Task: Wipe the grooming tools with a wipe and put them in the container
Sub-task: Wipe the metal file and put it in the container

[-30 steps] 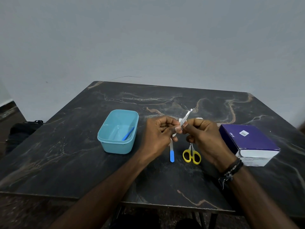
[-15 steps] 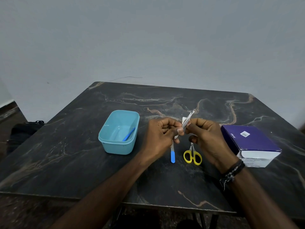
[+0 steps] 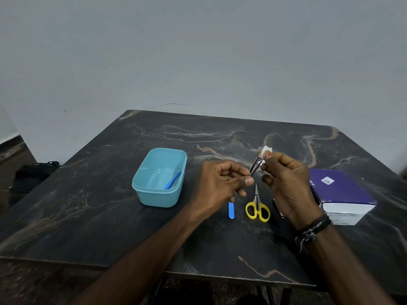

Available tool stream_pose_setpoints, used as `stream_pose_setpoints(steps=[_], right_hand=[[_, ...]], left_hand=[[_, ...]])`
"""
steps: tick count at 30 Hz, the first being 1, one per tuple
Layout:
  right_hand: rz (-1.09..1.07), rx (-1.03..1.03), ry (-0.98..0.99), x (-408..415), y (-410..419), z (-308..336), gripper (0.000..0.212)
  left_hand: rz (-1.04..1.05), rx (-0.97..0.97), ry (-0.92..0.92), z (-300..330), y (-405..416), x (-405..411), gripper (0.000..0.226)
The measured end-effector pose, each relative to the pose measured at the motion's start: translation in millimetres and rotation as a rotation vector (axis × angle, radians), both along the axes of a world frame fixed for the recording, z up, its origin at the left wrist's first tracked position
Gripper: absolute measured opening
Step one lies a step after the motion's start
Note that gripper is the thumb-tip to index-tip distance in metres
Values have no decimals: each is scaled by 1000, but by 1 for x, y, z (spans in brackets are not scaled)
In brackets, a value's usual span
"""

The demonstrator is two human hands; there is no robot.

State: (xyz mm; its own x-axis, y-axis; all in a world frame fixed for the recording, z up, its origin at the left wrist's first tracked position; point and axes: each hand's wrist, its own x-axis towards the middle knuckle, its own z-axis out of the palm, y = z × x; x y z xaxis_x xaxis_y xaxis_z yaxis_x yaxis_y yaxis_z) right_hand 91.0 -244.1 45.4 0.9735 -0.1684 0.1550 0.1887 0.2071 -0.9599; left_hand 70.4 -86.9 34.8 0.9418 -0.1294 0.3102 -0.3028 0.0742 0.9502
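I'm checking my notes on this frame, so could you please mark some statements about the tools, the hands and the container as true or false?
1. The teal container holds one blue-handled tool. True.
2. The yellow-handled scissors are in the container. False: they lie on the table, between the two hands.
3. The left hand holds a thin metal tool that the right hand rubs with a white wipe. True.
4. The purple box sits to the left of the container. False: it is at the right, beyond the right hand.
5. The container has a lid on. False: it is open-topped.
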Motion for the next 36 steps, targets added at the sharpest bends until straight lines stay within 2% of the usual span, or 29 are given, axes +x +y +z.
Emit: stream_pose_setpoints(steps=[4,9,18,23,30,36], right_hand=[[-35,99,8,-1,-2,4,8],[85,-13,17,-5,0,3,10],[122,-45,-12,-6,3,4,8],[127,0,5,-6,2,5,24],[114,-3,9,-6,2,5,9],[113,-19,2,-7,2,4,7]], left_hand=[[27,-65,15,0,1,3,22],[54,-134,52,0,2,5,19],[31,-107,20,-3,2,6,17],[32,-103,15,-3,2,7,16],[23,-125,20,-4,2,7,15],[24,-107,22,-4,2,7,14]])
